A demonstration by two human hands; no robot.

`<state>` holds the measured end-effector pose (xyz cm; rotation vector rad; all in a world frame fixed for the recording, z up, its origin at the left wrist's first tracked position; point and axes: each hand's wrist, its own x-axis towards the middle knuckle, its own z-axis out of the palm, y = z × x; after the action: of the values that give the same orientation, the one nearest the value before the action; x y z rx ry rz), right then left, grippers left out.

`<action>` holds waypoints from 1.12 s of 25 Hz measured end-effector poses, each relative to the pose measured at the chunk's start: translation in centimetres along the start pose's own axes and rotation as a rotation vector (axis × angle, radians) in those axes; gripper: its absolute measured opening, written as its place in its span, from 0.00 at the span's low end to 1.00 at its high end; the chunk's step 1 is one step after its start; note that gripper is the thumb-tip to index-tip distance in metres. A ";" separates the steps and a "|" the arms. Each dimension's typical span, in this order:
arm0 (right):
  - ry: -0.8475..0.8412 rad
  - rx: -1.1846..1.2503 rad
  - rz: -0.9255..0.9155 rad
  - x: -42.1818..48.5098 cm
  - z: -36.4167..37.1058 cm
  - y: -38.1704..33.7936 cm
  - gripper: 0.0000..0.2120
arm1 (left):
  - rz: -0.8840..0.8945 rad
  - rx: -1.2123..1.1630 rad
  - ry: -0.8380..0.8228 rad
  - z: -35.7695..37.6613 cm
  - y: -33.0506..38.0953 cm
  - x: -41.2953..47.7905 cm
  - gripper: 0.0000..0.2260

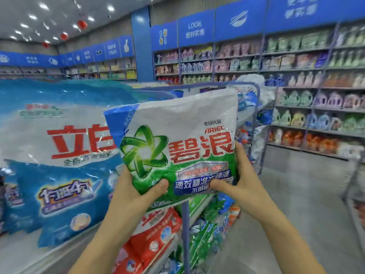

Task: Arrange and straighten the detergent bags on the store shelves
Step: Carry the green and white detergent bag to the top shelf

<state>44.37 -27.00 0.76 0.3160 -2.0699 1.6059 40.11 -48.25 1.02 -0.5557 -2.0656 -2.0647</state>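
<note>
Reference item: the green-and-white detergent bag (177, 147).

Behind it are the fingers of the left hand (136, 192) and right hand (243, 180) — only the thumbs show on its front, covering part of the lower print.

To its left, a large blue-and-white bag (59, 139) has its right edge hidden by it and its left side cut by the frame.

Below it, a red bag (158, 234) is partly covered by the left forearm.

Beyond it to the right, the shelved bottles (320, 100) are blurred — labels unreadable.
</note>
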 end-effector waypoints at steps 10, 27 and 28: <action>0.133 -0.082 0.079 6.5 -24.0 10.5 0.43 | -0.065 -0.145 -0.171 26.1 -5.0 11.5 0.15; -0.048 -0.006 0.119 32.7 -35.1 30.3 0.26 | -0.243 -0.176 -0.060 40.1 -15.0 36.4 0.32; -0.059 0.011 0.121 34.6 -35.3 31.4 0.27 | -0.259 -0.164 -0.063 40.4 -15.5 38.3 0.32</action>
<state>8.78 19.47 -1.40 0.2482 -2.1626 1.6973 4.89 -2.45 -0.18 -0.3984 -2.1127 -2.4074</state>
